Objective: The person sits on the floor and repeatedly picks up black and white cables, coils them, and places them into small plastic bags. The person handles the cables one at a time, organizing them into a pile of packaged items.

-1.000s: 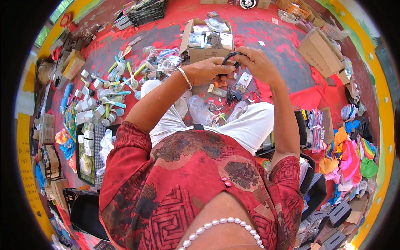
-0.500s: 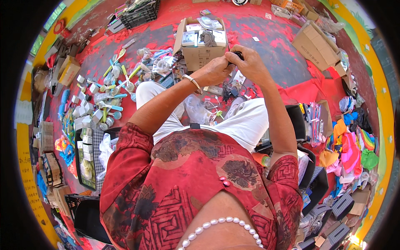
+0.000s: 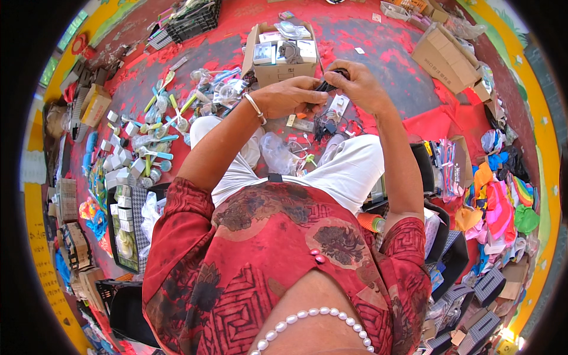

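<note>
In front of me, above my lap, my left hand (image 3: 296, 96) and my right hand (image 3: 356, 86) are raised close together. Between them is a coiled black cord (image 3: 324, 87), gripped by the fingers of both; part of it is covered by the fingers. Something small and orange shows under my left fingertips, too small to name. Below the hands, on the floor between my knees, lie a tangle of black cords (image 3: 325, 127), a white power strip (image 3: 338, 105) and a clear plastic bag (image 3: 277, 152).
An open cardboard box (image 3: 278, 72) with small boxes stands just beyond my hands. Brushes and small white boxes (image 3: 121, 158) are spread at left. Colourful cloth (image 3: 500, 207) is piled at right, below a large carton (image 3: 447, 59). A black crate (image 3: 192, 23) sits far left.
My left hand has opened its grip somewhat and moved slightly left and down, so more of the black cord shows between the hands. My right hand stays near the same place.
</note>
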The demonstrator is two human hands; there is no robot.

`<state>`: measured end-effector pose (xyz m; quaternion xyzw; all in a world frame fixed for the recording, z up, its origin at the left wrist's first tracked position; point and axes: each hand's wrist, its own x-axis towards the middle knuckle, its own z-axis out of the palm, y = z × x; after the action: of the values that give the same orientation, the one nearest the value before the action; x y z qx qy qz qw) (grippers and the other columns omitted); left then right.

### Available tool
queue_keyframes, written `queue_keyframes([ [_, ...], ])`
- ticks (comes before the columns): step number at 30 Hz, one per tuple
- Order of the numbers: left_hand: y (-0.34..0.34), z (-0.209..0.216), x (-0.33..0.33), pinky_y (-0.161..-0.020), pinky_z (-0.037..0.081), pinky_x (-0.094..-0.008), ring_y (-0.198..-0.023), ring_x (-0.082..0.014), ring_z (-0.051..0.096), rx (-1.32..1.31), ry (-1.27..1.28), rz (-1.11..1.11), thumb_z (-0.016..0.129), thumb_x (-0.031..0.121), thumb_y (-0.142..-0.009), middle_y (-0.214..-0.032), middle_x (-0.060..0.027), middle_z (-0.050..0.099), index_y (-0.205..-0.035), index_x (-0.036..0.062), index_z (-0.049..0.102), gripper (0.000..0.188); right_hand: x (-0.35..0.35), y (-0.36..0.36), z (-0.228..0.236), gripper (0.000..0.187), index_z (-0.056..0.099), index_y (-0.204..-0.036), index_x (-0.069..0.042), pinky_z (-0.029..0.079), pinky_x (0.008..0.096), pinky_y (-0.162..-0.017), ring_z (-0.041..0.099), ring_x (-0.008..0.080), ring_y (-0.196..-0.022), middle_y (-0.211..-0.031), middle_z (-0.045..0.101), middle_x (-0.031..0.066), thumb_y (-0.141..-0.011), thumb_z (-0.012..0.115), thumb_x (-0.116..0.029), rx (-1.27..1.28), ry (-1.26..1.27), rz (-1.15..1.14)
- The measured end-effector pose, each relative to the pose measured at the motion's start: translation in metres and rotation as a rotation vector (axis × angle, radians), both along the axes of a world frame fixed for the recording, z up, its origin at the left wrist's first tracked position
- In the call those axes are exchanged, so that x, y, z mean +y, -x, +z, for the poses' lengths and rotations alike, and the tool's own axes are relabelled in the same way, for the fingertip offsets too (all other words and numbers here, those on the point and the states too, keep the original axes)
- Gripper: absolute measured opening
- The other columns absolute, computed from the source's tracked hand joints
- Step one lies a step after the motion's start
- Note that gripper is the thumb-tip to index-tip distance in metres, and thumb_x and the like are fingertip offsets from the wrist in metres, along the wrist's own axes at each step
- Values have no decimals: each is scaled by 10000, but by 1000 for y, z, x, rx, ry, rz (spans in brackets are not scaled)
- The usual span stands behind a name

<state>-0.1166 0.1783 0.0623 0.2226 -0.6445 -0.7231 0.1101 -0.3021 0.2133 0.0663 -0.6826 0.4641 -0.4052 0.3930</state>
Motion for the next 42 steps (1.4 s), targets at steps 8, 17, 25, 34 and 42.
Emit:
queue_keyframes([
  [8, 4, -14, -2, -489, 315, -185, -584, -37, 399, -119, 357, -17, 470, 334, -907, -695, 39, 422, -1004, 67, 492, 285, -5, -3, -6, 183, 583, -832, -7, 381, 220, -510, 460, 60, -578, -669, 517, -6, -850, 561, -188, 43, -24, -25],
  [17, 0, -9, -8, -462, 336, -240, -501, -74, 379, -137, 303, -101, 466, 264, -912, -650, 4, 427, -833, 51, 446, 228, 10, 11, 39, 128, 613, -783, -34, 390, 321, -507, 516, 210, -528, -586, 544, 107, -752, 610, -158, 645, 388, -71],
  [25, 4, 19, 4, -478, 331, -229, -532, -63, 370, -308, 361, -315, 475, 332, -904, -628, 39, 405, -927, 46, 524, 291, -7, 9, 63, 151, 625, -695, -18, 433, 329, -555, 582, 201, -599, -638, 607, 74, -701, 607, -168, 557, 307, 213],
  [34, -11, 22, 6, -473, 336, -219, -531, -66, 394, 105, 266, -109, 426, 281, -927, -642, 18, 399, -948, 17, 473, 270, -8, 14, -20, 133, 627, -791, -135, 197, 166, -445, 321, 10, -489, -603, 477, -92, -845, 562, -238, -544, -396, 249],
  [42, -13, -4, -7, -508, 375, -208, -574, -72, 416, 41, 275, 249, 418, 291, -935, -688, 11, 414, -1018, 17, 463, 290, 21, -23, -22, 194, 550, -799, -35, 390, 358, -476, 529, 223, -506, -578, 535, 118, -860, 485, -207, 477, 321, -335],
])
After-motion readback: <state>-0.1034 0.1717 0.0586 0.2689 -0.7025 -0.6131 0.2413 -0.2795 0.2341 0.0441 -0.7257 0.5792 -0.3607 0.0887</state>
